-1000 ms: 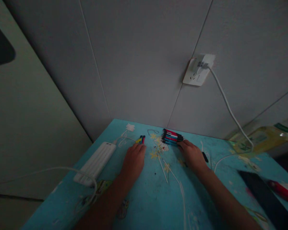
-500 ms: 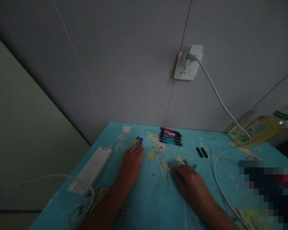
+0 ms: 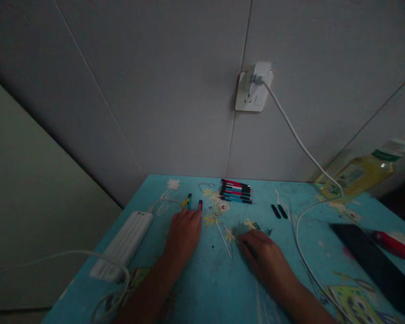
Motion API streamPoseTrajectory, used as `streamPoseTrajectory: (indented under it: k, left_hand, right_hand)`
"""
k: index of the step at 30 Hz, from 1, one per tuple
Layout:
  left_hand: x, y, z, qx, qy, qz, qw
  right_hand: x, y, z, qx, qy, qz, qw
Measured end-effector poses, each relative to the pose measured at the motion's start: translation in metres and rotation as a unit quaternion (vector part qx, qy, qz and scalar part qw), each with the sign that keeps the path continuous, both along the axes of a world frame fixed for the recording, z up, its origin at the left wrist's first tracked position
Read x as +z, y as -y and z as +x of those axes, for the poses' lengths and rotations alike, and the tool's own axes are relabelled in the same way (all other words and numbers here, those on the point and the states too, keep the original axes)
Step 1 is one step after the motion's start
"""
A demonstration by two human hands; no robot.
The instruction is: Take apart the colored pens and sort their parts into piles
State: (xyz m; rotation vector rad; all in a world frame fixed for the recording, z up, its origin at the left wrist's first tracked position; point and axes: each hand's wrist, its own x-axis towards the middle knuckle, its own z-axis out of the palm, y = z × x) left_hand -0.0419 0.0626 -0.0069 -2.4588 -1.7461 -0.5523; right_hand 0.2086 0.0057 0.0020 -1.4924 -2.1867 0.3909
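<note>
My left hand [image 3: 184, 228] lies palm down on the blue tabletop, its fingers closed at the near end of a short red-and-black pen barrel [image 3: 200, 206]. Just left of that is a blue pen barrel [image 3: 189, 201] with a yellow piece [image 3: 185, 203] beside it. My right hand [image 3: 261, 248] rests with fingers curled inward; something dark shows under them, too shaded to make out. A thin white pen refill [image 3: 229, 232] reaches close to its fingertips, and another white refill [image 3: 223, 238] lies to its left. Small dark parts [image 3: 256, 226] lie beyond the knuckles.
A row of assembled pens [image 3: 236, 191] lies near the wall. Two black grips [image 3: 279, 211] lie right of it. A white power strip [image 3: 123, 245] stands left, a white cable [image 3: 299, 238] loops right, and a bottle of yellow liquid [image 3: 361, 175] leans behind a dark flat strip [image 3: 371, 261].
The red-and-black barrel at my left hand has shifted right and nearer, away from the blue one. My right hand stays nearly in place. The camera view has turned slightly right.
</note>
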Motion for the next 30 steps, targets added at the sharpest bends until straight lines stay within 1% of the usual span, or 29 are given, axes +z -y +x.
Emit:
streamPoseTrajectory:
  k: [2,4,6,8,9,12,15,21,24,26,28,30]
  left_hand:
    - [0.002,0.003,0.003,-0.005,-0.005,-0.002,1.000]
    - [0.005,0.007,0.006,-0.010,-0.010,-0.004,1.000]
    - [0.009,0.009,0.009,-0.008,-0.015,-0.005,1.000]
    - [0.011,0.011,0.011,0.003,-0.020,-0.007,1.000]
    - [0.012,0.012,0.011,0.009,-0.022,-0.008,1.000]
    - [0.012,0.012,0.012,0.028,-0.014,-0.011,0.999]
    - [0.010,0.011,0.010,0.048,0.003,-0.021,0.999]
    - [0.007,0.011,0.009,0.047,0.051,-0.029,0.997]
    - [0.004,0.009,0.009,0.042,0.072,-0.029,0.996]
    - [0.003,0.008,0.009,0.028,0.098,-0.028,0.994]
    - [0.003,0.008,0.010,-0.003,0.170,-0.022,0.985]
    - [0.006,0.009,0.013,-0.046,0.271,-0.014,0.961]
  right_hand:
    - [0.003,-0.005,-0.004,0.000,0.009,0.002,1.000]
    - [0.007,-0.016,-0.010,0.003,0.038,0.008,0.999]
    - [0.013,-0.033,-0.018,-0.004,0.089,0.025,0.996]
    - [0.017,-0.054,-0.028,-0.006,0.163,0.036,0.986]
    - [0.018,-0.064,-0.033,-0.011,0.174,0.040,0.984]
    - [0.015,-0.089,-0.047,-0.019,0.192,0.046,0.980]
    - [0.010,-0.101,-0.055,-0.032,0.203,0.052,0.977]
    - [0.004,-0.105,-0.055,-0.047,0.193,0.071,0.978]
    - [0.006,-0.103,-0.052,-0.053,0.170,0.080,0.981]
    - [0.011,-0.098,-0.048,-0.058,0.147,0.084,0.984]
    - [0.016,-0.088,-0.043,-0.065,0.117,0.087,0.987]
    - [0.020,-0.073,-0.039,-0.071,0.087,0.088,0.990]
